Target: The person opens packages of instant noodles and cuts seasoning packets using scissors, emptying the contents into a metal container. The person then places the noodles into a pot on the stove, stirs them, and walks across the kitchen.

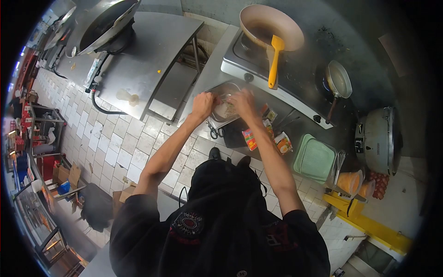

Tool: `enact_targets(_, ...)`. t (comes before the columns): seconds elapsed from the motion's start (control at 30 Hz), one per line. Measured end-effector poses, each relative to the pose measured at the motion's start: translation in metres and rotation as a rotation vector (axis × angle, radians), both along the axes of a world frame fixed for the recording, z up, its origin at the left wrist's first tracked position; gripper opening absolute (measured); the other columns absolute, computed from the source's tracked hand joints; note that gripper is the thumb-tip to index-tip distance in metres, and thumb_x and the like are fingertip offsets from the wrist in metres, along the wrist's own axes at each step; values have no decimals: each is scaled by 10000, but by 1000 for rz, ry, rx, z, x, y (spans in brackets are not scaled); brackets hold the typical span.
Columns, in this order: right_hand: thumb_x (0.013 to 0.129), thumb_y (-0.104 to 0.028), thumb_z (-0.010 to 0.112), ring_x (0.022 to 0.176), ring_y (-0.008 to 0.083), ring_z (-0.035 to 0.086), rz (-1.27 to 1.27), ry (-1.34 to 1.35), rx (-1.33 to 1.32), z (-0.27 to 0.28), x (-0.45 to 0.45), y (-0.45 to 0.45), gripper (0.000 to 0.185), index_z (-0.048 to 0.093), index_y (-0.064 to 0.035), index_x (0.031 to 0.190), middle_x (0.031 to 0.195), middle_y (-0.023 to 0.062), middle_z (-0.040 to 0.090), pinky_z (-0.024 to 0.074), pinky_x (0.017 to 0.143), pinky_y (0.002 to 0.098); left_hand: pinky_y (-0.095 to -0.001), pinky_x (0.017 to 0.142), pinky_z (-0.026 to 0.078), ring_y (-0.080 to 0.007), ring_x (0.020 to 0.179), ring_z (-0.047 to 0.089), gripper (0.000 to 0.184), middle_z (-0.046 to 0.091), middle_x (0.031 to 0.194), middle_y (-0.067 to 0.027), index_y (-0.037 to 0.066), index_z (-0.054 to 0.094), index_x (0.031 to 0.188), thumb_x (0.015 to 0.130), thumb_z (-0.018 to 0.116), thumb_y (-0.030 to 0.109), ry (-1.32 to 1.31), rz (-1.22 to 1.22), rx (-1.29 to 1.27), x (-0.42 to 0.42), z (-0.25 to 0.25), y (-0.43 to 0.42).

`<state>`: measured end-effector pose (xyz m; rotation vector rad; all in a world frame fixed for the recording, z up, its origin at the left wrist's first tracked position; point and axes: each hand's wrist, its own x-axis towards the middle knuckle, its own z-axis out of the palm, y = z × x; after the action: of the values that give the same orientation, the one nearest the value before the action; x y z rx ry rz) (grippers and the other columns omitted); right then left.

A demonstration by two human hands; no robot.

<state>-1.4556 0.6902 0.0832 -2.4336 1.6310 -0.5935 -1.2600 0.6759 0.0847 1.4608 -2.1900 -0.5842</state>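
Both hands are held over a metal tray (224, 123) on the counter, with pale, crumbly-looking contents inside. My left hand (204, 104) is closed above the tray's left side, fingers curled inward. At the right side, my right hand (242, 101) bends its fingers down and together over the contents. Whatever is between the fingers is too small to make out. Black-handled scissors (216, 133) lie by the tray's near edge. Beside my right forearm are a red-and-yellow packet (249, 139) and another colourful packet (283, 143).
Ahead, a gas stove (237, 62) bears a large pan (258, 21) with a yellow spatula (275, 60). A small frying pan (339, 79) sits over a lit burner. Rightward stand a green tray (315, 159), whisk (340, 161), large cooker (376, 138) and eggs (380, 185).
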Motion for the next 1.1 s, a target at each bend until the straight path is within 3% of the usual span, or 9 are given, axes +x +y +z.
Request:
enact_targets(0.13, 813, -210, 697, 983, 235, 564, 30, -13, 0, 7, 1, 1, 107, 742, -120, 850, 869, 21, 670, 407, 918, 449, -440, 649, 540, -349, 736, 676, 179, 689, 811, -142, 100, 706, 879, 772, 722, 243, -99, -48, -94, -10, 15, 6)
enact_targets(0.23, 802, -219, 710, 986, 240, 567, 78, 28, 9, 7, 4, -3, 127, 742, -118, 872, 876, 26, 671, 407, 919, 445, -441, 652, 544, -364, 768, 673, 221, 685, 862, -151, 84, 698, 928, 778, 719, 245, -65, -76, -409, -12, 12, 2)
enact_targets(0.3, 794, -227, 720, 990, 241, 568, 86, 68, 14, 20, 3, -1, 141, 742, -120, 882, 879, 29, 671, 406, 920, 437, -446, 655, 544, -383, 766, 667, 211, 678, 831, -165, 66, 703, 899, 793, 709, 249, -216, -111, -179, -11, 6, -4)
enact_targets(0.37, 782, -236, 737, 975, 251, 578, -43, -184, 61, 35, -4, 3, 155, 731, -108, 869, 892, 39, 675, 419, 893, 427, -447, 657, 543, -381, 763, 666, 192, 678, 826, -170, 69, 708, 890, 805, 697, 241, -206, -78, -154, -9, 4, -6)
enact_targets(0.6, 786, -256, 742, 911, 270, 598, 42, -100, 133, 16, -21, -2, 200, 695, -77, 860, 909, 53, 686, 447, 824, 428, -440, 649, 539, -349, 730, 668, 133, 696, 836, -129, 138, 734, 891, 837, 662, 235, -97, -88, -61, -8, 3, -3)
enact_targets(0.77, 839, -212, 679, 888, 267, 602, 37, -87, -46, 5, -12, 1, 131, 694, -83, 821, 839, 40, 682, 454, 823, 428, -452, 655, 543, -352, 720, 672, 125, 695, 811, -124, 141, 724, 909, 848, 640, 212, -108, -97, -97, -8, -10, -7)
enact_targets(0.87, 840, -177, 657, 911, 259, 597, -81, -167, -21, 10, -11, 4, 101, 695, -85, 826, 817, 40, 678, 452, 822, 438, -467, 673, 545, -364, 733, 670, 126, 692, 805, -140, 118, 711, 917, 845, 633, 186, -80, -58, -90, -11, 3, -1)
enact_targets(0.97, 814, -157, 658, 916, 239, 590, 52, -52, -155, 4, -1, 5, 74, 705, -101, 826, 808, 32, 680, 438, 820, 423, -469, 686, 543, -369, 766, 667, 133, 694, 855, -142, 95, 702, 928, 844, 631, 170, -25, -63, -91, -10, 10, -1)
enact_targets(1.1, 792, -160, 662, 903, 217, 587, -61, -68, -148, 10, -5, 4, 70, 717, -123, 815, 806, 14, 681, 421, 814, 404, -465, 672, 538, -365, 758, 667, 109, 688, 862, -132, 82, 681, 893, 845, 630, 167, 89, -106, -190, -12, 4, 0)
